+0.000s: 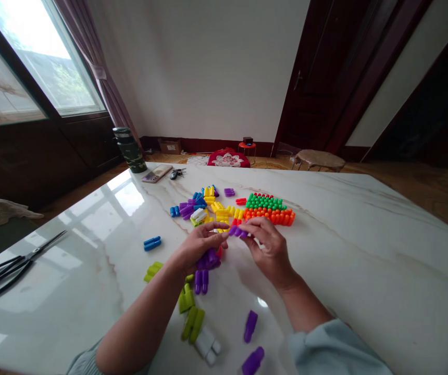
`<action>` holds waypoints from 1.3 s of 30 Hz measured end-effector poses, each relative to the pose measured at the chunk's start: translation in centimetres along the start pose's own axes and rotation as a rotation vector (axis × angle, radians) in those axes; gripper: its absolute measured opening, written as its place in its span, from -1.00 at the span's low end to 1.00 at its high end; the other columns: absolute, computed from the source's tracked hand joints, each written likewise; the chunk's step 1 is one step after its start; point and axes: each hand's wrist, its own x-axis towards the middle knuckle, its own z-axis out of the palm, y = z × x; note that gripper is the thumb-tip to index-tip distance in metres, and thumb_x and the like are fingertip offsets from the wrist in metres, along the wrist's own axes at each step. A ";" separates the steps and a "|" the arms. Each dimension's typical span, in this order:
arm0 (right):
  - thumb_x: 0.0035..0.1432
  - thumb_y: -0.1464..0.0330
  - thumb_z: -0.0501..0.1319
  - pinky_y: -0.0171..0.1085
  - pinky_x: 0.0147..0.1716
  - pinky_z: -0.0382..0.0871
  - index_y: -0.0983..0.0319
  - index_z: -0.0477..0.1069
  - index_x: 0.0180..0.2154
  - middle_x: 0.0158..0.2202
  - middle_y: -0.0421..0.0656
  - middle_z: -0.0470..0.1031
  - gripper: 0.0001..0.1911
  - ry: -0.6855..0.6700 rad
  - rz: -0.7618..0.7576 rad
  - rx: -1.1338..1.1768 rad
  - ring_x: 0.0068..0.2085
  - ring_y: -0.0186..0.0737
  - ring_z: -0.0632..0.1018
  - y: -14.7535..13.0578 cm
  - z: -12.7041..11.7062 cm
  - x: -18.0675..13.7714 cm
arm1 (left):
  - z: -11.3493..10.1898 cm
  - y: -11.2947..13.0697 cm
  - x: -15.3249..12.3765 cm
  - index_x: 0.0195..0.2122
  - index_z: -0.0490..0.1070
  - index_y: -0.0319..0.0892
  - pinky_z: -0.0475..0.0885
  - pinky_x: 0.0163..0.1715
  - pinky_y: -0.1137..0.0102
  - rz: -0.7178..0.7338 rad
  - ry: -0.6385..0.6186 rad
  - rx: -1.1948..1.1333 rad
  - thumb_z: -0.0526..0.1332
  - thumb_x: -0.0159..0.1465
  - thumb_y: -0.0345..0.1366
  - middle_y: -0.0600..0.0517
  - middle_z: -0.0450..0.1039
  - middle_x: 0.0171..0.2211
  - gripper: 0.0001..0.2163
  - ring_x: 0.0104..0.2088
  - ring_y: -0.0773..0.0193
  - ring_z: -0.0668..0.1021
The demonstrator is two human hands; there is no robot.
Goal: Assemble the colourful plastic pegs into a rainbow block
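Bullet-shaped plastic building pieces in several colours lie over the table. My right hand point(269, 247) pinches a small row of purple pieces point(237, 232) between thumb and fingers. My left hand point(200, 245) reaches the other end of that row with its fingertips. More purple pieces point(209, 259) sit under its curled lower fingers, partly hidden. Just below, a purple pair point(201, 282) rests on the table. Beyond both hands are yellow pieces point(221, 212) and blocks of joined green pieces point(265, 202) and orange pieces point(271, 215).
Blue pieces point(152, 243), lime pieces point(193, 323), white pieces point(207, 345) and loose purple pieces point(250, 326) lie nearer me. Black-handled scissors point(21, 265) are at the left. A camouflage flask point(130, 151), a phone point(157, 173) and keys point(177, 173) stand or lie along the far edge.
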 end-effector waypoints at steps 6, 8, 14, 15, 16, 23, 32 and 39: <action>0.06 0.39 0.27 -0.23 -0.33 0.40 0.24 0.47 -0.23 -0.34 -0.13 0.53 -0.82 0.179 0.517 -0.289 -0.41 -0.23 0.50 3.8 -2.5 0.0 | -0.6 0.0 0.6 -0.24 0.47 -0.30 0.30 -0.59 0.66 0.080 0.170 -0.018 0.48 -0.04 -0.18 0.05 0.44 -0.52 -0.59 -0.56 0.50 0.42; 0.01 0.41 0.28 -0.22 -0.30 0.39 0.22 0.47 -0.27 -0.37 -0.15 0.55 -0.83 0.039 0.620 -0.373 -0.39 -0.20 0.52 4.9 -2.9 -0.3 | -0.7 0.0 0.7 -0.24 0.49 -0.30 0.30 -0.59 0.66 0.084 0.181 -0.011 0.47 -0.04 -0.18 0.04 0.44 -0.51 -0.60 -0.55 0.50 0.42; -0.03 0.46 0.27 -0.25 -0.26 0.38 0.18 0.46 -0.34 -0.39 -0.18 0.56 -0.87 -0.136 0.698 -0.416 -0.34 -0.19 0.56 5.7 -2.3 -1.1 | -0.4 0.0 0.5 -0.25 0.51 -0.30 0.31 -0.57 0.67 0.074 0.167 -0.006 0.49 -0.06 -0.19 0.05 0.43 -0.52 -0.61 -0.54 0.51 0.42; -0.03 0.46 0.26 -0.25 -0.25 0.39 0.18 0.46 -0.34 -0.39 -0.17 0.56 -0.87 -0.131 0.701 -0.405 -0.34 -0.19 0.56 5.8 -2.1 -1.2 | -0.4 0.0 0.5 -0.26 0.51 -0.30 0.31 -0.57 0.67 0.071 0.170 -0.002 0.49 -0.07 -0.19 0.05 0.44 -0.52 -0.60 -0.54 0.51 0.42; -0.02 0.46 0.26 -0.25 -0.26 0.39 0.19 0.46 -0.34 -0.39 -0.17 0.57 -0.87 -0.122 0.702 -0.395 -0.35 -0.19 0.56 5.8 -2.0 -1.2 | -0.3 0.0 0.5 -0.26 0.52 -0.30 0.31 -0.57 0.67 0.067 0.173 0.000 0.49 -0.07 -0.19 0.05 0.44 -0.52 -0.60 -0.54 0.51 0.42; -0.01 0.44 0.24 -0.22 -0.23 0.42 0.21 0.44 -0.28 -0.35 -0.13 0.57 -0.83 -0.052 0.653 -0.347 -0.36 -0.19 0.56 6.5 -1.3 -1.5 | 0.0 0.1 0.4 -0.28 0.52 -0.30 0.33 -0.54 0.67 0.072 0.192 -0.016 0.49 -0.08 -0.20 0.04 0.45 -0.53 -0.62 -0.53 0.51 0.42; -0.05 0.36 0.24 -0.19 -0.28 0.38 0.22 0.35 -0.37 -0.35 -0.10 0.50 -0.87 0.043 0.622 -0.475 -0.37 -0.17 0.50 6.0 -1.5 -0.9 | 0.0 0.2 0.3 -0.29 0.51 -0.31 0.31 -0.58 0.66 0.071 0.195 -0.018 0.49 -0.08 -0.20 0.05 0.44 -0.53 -0.63 -0.55 0.49 0.42; 0.02 0.29 0.21 -0.27 -0.40 0.26 0.13 0.48 -0.42 -0.40 -0.18 0.55 -0.91 -0.133 0.694 -0.517 -0.39 -0.19 0.50 4.0 -1.7 -0.6 | 0.0 0.0 0.5 -0.28 0.52 -0.29 0.30 -0.61 0.65 0.059 0.186 -0.006 0.49 -0.07 -0.20 0.05 0.44 -0.52 -0.62 -0.56 0.48 0.43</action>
